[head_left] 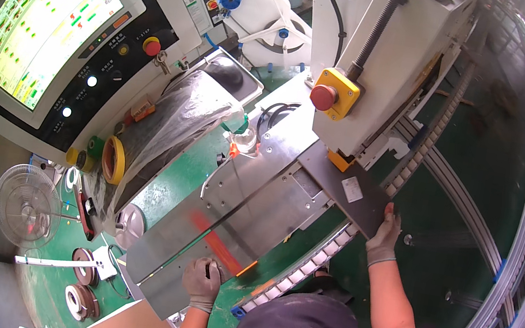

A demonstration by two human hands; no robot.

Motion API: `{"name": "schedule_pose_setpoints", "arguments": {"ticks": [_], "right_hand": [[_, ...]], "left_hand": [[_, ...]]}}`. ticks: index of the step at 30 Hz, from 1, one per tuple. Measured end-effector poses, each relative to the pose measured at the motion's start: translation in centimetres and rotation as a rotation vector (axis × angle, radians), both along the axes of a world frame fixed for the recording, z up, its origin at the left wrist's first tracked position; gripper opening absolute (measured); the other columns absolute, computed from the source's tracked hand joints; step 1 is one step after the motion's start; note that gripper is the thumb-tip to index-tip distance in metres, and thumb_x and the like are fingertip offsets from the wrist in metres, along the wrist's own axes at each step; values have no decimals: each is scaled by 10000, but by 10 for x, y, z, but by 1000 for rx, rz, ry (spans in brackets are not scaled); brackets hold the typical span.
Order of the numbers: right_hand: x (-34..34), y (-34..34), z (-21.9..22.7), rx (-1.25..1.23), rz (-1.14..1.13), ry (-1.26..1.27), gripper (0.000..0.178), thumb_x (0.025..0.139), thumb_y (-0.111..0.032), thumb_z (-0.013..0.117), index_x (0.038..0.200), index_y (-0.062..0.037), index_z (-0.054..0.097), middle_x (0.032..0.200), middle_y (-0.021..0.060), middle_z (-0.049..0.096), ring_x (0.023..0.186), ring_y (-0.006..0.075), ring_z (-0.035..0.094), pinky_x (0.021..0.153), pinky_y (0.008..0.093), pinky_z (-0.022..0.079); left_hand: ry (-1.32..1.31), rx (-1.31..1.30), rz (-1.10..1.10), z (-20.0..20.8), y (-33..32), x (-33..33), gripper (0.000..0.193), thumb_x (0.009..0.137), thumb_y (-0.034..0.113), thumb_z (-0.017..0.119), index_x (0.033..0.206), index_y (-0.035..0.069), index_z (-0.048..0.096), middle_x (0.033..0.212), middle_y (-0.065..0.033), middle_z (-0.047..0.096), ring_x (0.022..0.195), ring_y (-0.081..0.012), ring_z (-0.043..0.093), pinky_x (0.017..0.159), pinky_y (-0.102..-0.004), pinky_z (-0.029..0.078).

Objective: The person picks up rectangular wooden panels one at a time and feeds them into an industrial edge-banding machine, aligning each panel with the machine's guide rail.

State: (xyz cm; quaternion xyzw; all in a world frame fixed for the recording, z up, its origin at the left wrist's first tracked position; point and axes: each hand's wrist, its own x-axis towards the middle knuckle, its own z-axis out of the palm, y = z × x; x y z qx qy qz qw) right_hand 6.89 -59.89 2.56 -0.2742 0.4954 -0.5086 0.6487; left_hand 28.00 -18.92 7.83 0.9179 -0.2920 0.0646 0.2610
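My right hand (385,239), in a grey glove, grips the outer end of a flat dark grey panel (369,208), thumb on top. The panel carries a white label (352,189), and its far end lies against the machine's metal bed. My left hand (201,282), gloved too, is closed at the near edge of the metal bed (174,257); whether anything is inside its fingers is hidden. Close to it, a blurred red strip (218,243) and a long narrow slot cross the bed.
Above the panel stands a machine housing with a red emergency button (323,98). A roller track (312,264) runs beside my body. At left are a lit control screen (47,17), yellow tape roll (113,160), fan (27,207) and edging rolls (81,302).
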Motion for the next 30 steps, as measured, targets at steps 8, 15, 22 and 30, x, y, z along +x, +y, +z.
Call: {"name": "schedule_pose_setpoints", "arguments": {"ticks": [8,15,22,30], "right_hand": [[-10,-108,-14,46,-23,-119,314,1041,-270,595,1224,-16,599,1159,89,681,1032,251,677,911,385,570],[-30,-188,-47,-501,-212,676,402,1048,-377,583,1094,18,641,1053,152,692,969,284,668,878,446,527],[60,37,47,-1114,943,697,185,899,-245,717,902,-61,699,887,133,687,878,366,654,803,465,511],[69,167,78,-1481,1617,742,211,845,-287,730,794,-85,697,814,107,670,802,334,662,723,453,502]], "left_hand": [[-26,34,42,1,-4,-6,149,887,237,641,870,95,684,884,-135,686,809,-366,649,716,-478,512],[-21,13,39,-12,-10,2,160,903,272,626,878,127,688,877,-128,684,802,-355,646,725,-479,518],[14,-141,234,-6,-3,-29,231,895,274,657,1021,86,704,985,-137,681,966,-354,641,890,-482,498],[124,141,622,-64,143,-183,438,958,391,559,1234,68,668,1386,-198,584,1263,-368,555,1064,-491,434]]}}
